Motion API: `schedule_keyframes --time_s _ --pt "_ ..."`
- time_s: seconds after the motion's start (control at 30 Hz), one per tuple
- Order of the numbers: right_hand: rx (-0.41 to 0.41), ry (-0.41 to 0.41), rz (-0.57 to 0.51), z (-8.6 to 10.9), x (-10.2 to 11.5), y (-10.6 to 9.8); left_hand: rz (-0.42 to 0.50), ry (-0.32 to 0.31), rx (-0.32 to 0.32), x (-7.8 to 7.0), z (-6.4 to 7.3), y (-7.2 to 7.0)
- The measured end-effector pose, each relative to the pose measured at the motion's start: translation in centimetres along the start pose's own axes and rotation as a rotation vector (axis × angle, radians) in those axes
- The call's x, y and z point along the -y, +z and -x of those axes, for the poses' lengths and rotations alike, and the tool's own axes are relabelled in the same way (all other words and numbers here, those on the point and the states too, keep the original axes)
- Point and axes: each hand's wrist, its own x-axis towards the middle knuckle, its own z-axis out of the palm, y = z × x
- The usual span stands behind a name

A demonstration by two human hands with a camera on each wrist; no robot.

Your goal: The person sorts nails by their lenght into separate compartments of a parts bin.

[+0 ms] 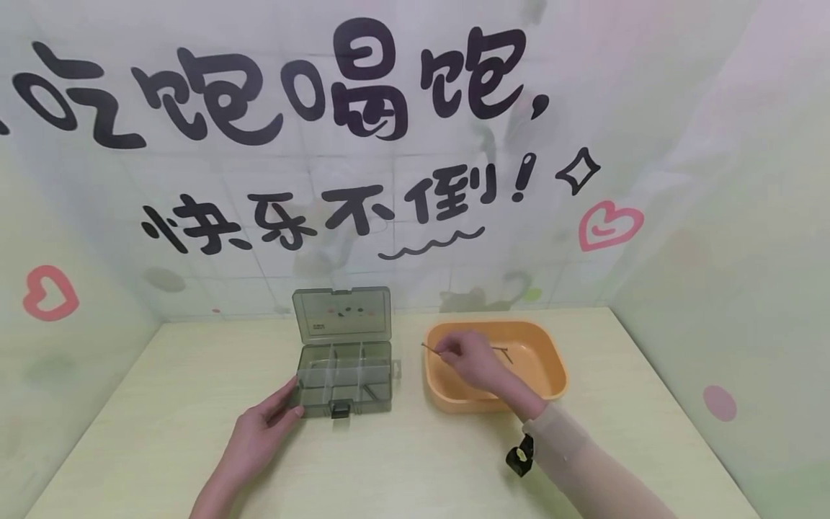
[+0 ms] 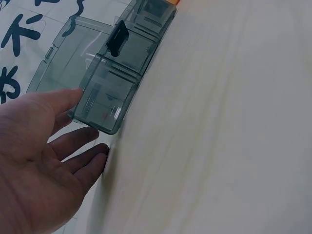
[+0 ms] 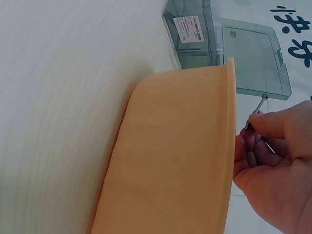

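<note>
"Which way is the metal piece pointing?"

"The right hand is pinching the thin metal piece above the orange tray's left rim; it's lying roughly sideways, free end pointing left toward the open-lidded box."

"And the left hand?"

"It's resting loosely against the box's left side (so it's the nearer one)."

"Contents?"

"Loose pieces are lying in the tray; something dark and slender is sitting front right in the box."

Beige sleeve, black wrist camera
</note>
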Motion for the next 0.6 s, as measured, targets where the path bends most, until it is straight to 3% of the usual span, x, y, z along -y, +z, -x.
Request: schedule_keyframes --time_s 0.27,0.6 --pt "0.016 -0.007 -0.02 -0.1 1.0 0.5 0.016 -0.001 0.003 -0.1 0.0 0.0" --pt "0.116 -0.007 -0.047 -0.5 2.3 2.5 0.018 0.006 -0.008 -0.1 -0.1 0.1"
